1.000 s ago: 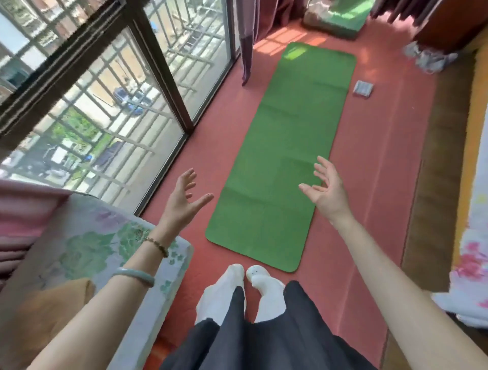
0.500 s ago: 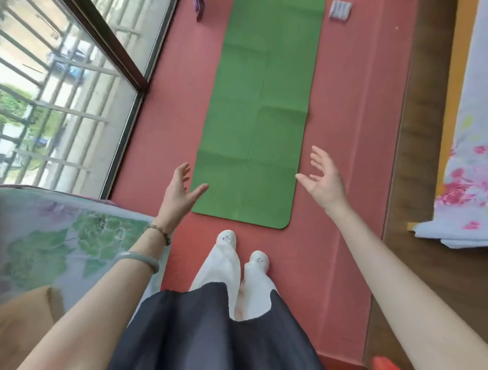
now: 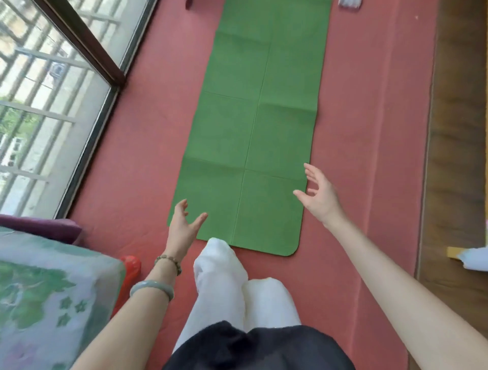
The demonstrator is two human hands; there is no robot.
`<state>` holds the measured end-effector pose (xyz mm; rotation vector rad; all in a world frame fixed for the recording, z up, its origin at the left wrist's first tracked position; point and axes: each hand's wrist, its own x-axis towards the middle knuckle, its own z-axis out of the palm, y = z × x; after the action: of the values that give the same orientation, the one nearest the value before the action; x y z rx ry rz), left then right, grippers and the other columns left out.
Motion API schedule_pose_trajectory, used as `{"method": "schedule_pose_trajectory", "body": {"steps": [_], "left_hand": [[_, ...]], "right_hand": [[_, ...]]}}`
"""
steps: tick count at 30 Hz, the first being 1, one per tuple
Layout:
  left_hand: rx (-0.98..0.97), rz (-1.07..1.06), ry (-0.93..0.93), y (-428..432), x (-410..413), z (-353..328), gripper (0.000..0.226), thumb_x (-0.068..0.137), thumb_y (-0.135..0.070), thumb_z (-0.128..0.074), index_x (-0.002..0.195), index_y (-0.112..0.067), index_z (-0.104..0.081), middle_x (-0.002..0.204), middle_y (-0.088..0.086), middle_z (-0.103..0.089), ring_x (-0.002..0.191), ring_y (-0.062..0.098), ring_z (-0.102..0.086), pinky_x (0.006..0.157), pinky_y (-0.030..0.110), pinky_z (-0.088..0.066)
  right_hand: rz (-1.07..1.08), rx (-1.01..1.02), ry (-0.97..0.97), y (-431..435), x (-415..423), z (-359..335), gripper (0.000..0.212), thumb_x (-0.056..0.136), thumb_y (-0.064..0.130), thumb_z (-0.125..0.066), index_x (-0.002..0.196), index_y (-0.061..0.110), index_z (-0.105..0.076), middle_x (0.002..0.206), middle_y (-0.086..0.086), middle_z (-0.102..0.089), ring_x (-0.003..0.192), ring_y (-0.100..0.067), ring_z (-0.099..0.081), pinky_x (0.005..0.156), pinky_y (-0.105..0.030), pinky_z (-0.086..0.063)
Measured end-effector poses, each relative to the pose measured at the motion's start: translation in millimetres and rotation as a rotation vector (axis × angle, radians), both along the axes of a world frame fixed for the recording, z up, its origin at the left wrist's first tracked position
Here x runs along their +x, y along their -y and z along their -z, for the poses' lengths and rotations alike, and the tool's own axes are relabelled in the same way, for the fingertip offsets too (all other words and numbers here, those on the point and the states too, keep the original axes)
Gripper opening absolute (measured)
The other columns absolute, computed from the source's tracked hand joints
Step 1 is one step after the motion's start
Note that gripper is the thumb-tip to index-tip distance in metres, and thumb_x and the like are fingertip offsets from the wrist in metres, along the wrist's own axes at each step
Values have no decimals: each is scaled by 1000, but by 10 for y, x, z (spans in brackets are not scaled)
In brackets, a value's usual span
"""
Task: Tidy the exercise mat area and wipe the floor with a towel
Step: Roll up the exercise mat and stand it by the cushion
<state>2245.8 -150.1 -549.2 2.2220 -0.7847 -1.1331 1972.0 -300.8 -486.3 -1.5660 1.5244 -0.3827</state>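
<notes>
The green rectangular exercise mat (image 3: 260, 118), creased into panels by fold lines, is lying flat and fully unrolled on the red floor covering (image 3: 369, 132), running away from the person lengthwise. Its near end, with rounded corners, is sitting just ahead of the person's feet.

The left hand (image 3: 184, 227) is hanging over the mat's near left corner with fingers spread and thumb out, gripping nothing. The right hand (image 3: 320, 200) is reaching over the mat's right edge a little farther along, palm turned inward, fingers loosely splayed and likewise holding nothing. Whether either hand is touching the mat cannot be told.

The left wrist is wearing a brown beaded bracelet (image 3: 169, 262) and, farther up the forearm, a pale green smooth bangle (image 3: 151, 289). Between the arms, a white-socked foot (image 3: 219, 253) is just meeting the mat's near edge, with the other white-clad leg (image 3: 269, 301) beside it and a dark garment (image 3: 258, 346) hanging below.

To the left, a floral green-and-lilac cloth (image 3: 52, 303) is covering a piece of furniture, with a shiny red-orange object (image 3: 130, 269) tucked at its corner and a purple cushion (image 3: 45, 228) behind it. A dark-framed window with outside bars (image 3: 79, 45) is bordering the floor covering on the left. On the right, a strip of brown wooden floor (image 3: 459, 158) is running alongside, and a small grey object (image 3: 348, 3) is lying near the mat's far right side at the top edge.
</notes>
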Motion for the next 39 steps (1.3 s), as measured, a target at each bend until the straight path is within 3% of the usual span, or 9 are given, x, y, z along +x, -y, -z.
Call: {"method": "schedule_pose_trajectory", "body": {"steps": [12,14,17,20,24,28,32,36,39], "left_hand": [[258,15,258,151,989,2903,83,81,-36,-69,143,-3,-25,147,18,-32,137,32,-30,113,47,-27],[307,236,428,77,1106,3194,88,78,-40,-71,143,-3,-26,148,20,-30,136,35,-29,112,48,-27],[283,791,596,-19,1132,3488,105,66,-50,-78,147,-9,-25,151,17,-28,136,35,-31,111,48,-28],[224,1219,674,-113,1092,3725,123,42,-47,-90,145,-13,-32,140,18,-46,124,35,-50,98,48,-43],[123,1443,776,-182,1074,3914,142,36,2,-80,150,-21,2,137,17,-50,118,32,-56,94,47,-47],[133,1547,811,-178,1039,4059,146,35,-14,-87,149,-19,3,139,17,-47,120,31,-54,95,47,-47],[147,1615,762,-140,1060,4032,108,52,-58,-75,143,-19,-33,143,13,-43,127,29,-47,99,43,-46],[74,1631,752,-81,1080,3926,77,65,-39,-68,134,-13,-48,137,7,-52,126,26,-50,98,36,-47],[86,1591,661,-39,1113,3833,57,88,-23,-50,143,-16,-35,150,1,-34,137,21,-35,112,32,-30]], "right_hand": [[-103,46,-186,338,-130,2828,67,84,12,-66,143,18,-35,147,-5,-39,133,-22,-40,108,-34,-36],[-179,81,-242,251,-189,3170,67,85,15,-65,144,20,-33,149,-3,-36,135,-22,-37,113,-39,-31],[-357,138,-328,32,-239,3627,68,88,17,-62,146,21,-28,153,-1,-29,140,-17,-27,116,-33,-19],[-535,133,-402,-201,-237,3970,67,89,22,-60,147,24,-26,156,0,-21,144,-16,-18,116,-34,-16],[-736,49,-461,-500,-243,4331,67,90,29,-57,148,22,-22,158,-3,-9,146,-17,-9,115,-29,-4],[-862,-19,-486,-708,-246,4551,70,88,34,-61,147,19,-26,158,-11,-8,146,-23,-10,112,-28,2],[-1070,-52,-553,-870,-227,4663,88,62,53,-77,135,15,-47,145,-22,-39,132,-34,-42,107,-45,-21],[-1228,-31,-661,-1024,-203,4697,114,37,76,-69,134,21,-48,139,-20,-48,127,-30,-49,99,-53,-42],[-1196,-10,-660,-1011,-216,4599,106,40,57,-78,133,18,-48,138,-19,-49,125,-31,-51,100,-49,-41]]}}
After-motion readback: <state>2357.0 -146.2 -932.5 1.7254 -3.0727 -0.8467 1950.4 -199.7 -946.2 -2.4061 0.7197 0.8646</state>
